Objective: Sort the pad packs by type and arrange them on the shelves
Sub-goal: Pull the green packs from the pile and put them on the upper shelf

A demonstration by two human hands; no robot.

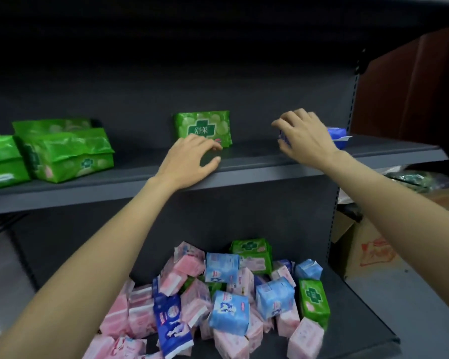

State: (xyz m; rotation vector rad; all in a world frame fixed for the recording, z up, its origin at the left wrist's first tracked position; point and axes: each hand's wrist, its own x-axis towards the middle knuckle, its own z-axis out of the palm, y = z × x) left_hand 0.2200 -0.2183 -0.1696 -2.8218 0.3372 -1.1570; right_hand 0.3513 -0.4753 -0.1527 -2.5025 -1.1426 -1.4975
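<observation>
I'm barely starting: my left hand (189, 156), fingers spread, is touching a green pack (204, 126); my right hand (305, 136) is gripping a blue pack (337, 133); the pile (218, 301) below is waiting.

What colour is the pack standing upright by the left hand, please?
Green, with a white cross logo: the upright pack, seen from the head view.

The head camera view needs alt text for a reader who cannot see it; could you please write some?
Two bare arms reach to a dark grey metal upper shelf: the left hand rests by an upright green plastic pad pack, the right hand covers a dark blue pad pack. On the lower shelf lies an unsorted heap of pink, blue and green packs.
</observation>
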